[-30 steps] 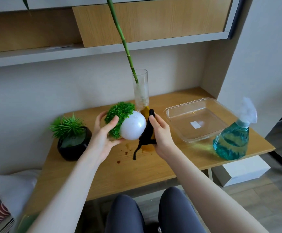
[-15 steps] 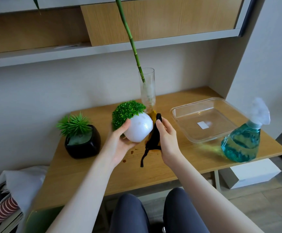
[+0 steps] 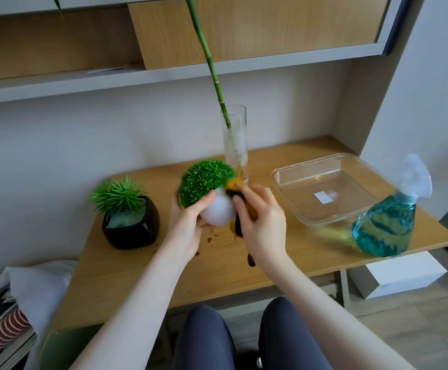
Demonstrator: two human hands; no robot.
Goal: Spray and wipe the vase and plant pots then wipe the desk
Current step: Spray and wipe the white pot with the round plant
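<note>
My left hand [image 3: 188,225] holds a round white plant pot [image 3: 217,213] with a bushy green plant, tilted and lifted above the wooden desk [image 3: 284,263]. My right hand [image 3: 261,220] presses a black and orange cloth [image 3: 237,206] against the pot's right side; a cloth end hangs below my wrist. Behind them stands a tall glass vase [image 3: 235,144] with a bamboo stalk. A black pot [image 3: 132,228] with a spiky plant sits at the desk's left. A spray bottle [image 3: 388,222] of blue-green liquid stands at the right edge.
A clear plastic tray [image 3: 324,188] lies between the vase and the spray bottle. Small dark spots mark the desk under my hands. A shelf and cabinet hang above. A white box sits on the floor at right, and bags lie at lower left.
My right hand has moved the cloth from beside the pot up onto its right side near the rim. The left hand has turned the pot, and the view has shifted slightly.
</note>
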